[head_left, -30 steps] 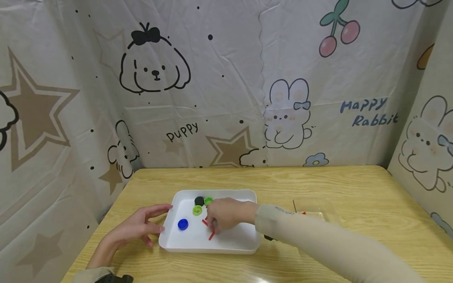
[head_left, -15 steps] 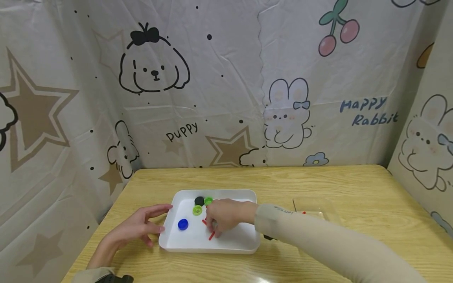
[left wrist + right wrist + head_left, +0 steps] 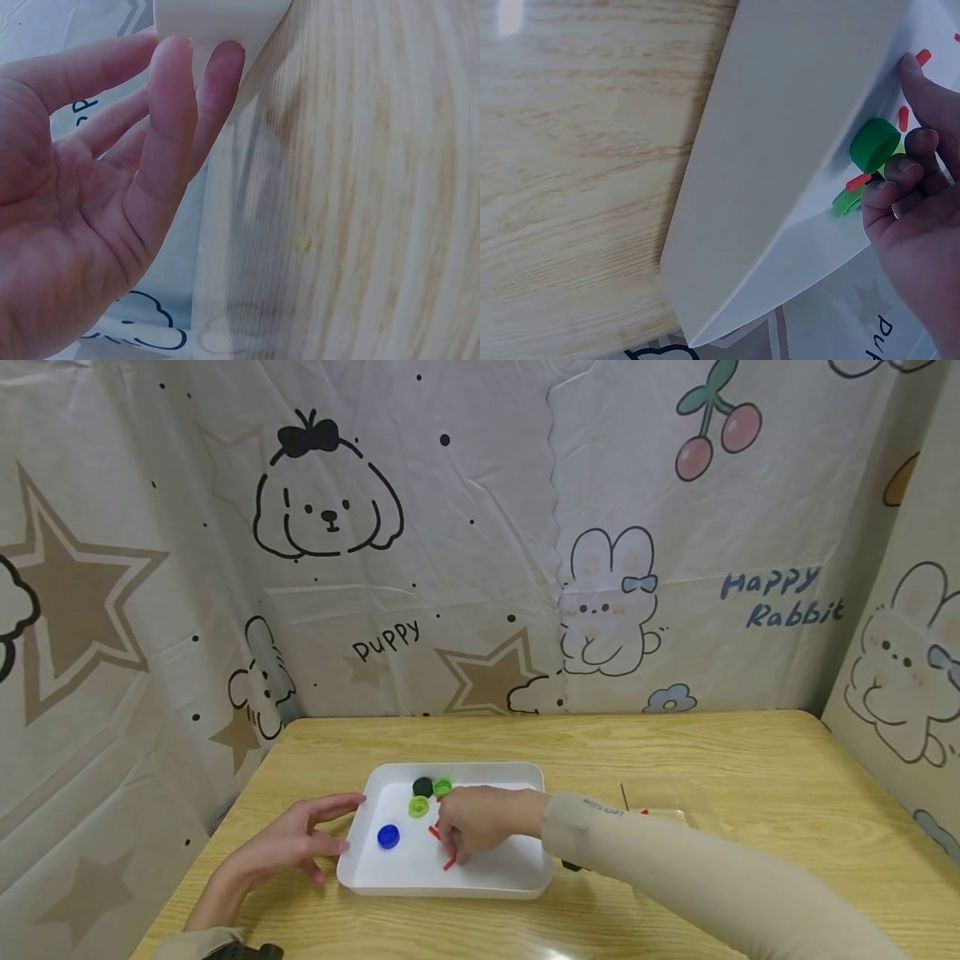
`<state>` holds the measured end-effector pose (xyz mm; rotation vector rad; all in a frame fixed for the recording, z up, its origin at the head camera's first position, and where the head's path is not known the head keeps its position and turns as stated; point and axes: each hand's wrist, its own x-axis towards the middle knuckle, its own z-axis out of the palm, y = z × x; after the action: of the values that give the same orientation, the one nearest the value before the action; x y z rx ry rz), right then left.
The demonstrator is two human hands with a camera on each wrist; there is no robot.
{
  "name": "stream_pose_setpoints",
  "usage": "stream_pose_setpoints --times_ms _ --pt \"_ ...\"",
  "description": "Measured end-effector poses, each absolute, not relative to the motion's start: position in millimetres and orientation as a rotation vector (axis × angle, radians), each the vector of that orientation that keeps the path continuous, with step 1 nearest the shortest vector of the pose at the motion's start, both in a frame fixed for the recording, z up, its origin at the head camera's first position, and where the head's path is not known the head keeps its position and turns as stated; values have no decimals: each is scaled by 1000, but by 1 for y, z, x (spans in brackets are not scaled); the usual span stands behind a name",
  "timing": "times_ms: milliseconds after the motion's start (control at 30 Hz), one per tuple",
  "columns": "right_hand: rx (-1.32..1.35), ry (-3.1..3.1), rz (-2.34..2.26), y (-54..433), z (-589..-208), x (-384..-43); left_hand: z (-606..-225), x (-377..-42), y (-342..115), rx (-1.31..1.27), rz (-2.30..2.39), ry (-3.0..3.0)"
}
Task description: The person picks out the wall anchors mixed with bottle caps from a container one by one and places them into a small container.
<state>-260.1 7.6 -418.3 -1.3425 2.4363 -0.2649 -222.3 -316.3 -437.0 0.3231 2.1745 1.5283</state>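
My right hand [image 3: 483, 817] reaches down into a white tray [image 3: 360, 881]; its thumb and forefinger meet at the end of a short red stick [image 3: 449, 863]. Other short red sticks lie around the fingers, partly hidden. In the right wrist view a dark green cap [image 3: 871, 146] rests open side up below the curled fingers. A blue cap [image 3: 387, 837], a black cap [image 3: 423, 787], a yellow-green cap [image 3: 418, 807] and a bright green cap [image 3: 442, 787] lie in the tray. With extended fingers, my left hand [image 3: 288, 839] touches the tray's left side.
A clear shallow container [image 3: 693, 806] sits right of the tray, partly behind the right sleeve [image 3: 675, 868], with something red inside. The wooden table [image 3: 750, 760] meets a printed cloth backdrop [image 3: 480, 568] behind; similar cloth hangs at both sides.
The red stick at the right fingertips has shifted and turned very slightly. Both hands, the tray and the caps have otherwise kept their places.
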Motion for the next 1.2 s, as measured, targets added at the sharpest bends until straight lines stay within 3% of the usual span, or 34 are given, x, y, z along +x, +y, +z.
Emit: stream_pose_setpoints --times_ms 1200 --pt "-1370 2394 -369 39 -401 -260 -435 -222 -315 323 1507 2183"
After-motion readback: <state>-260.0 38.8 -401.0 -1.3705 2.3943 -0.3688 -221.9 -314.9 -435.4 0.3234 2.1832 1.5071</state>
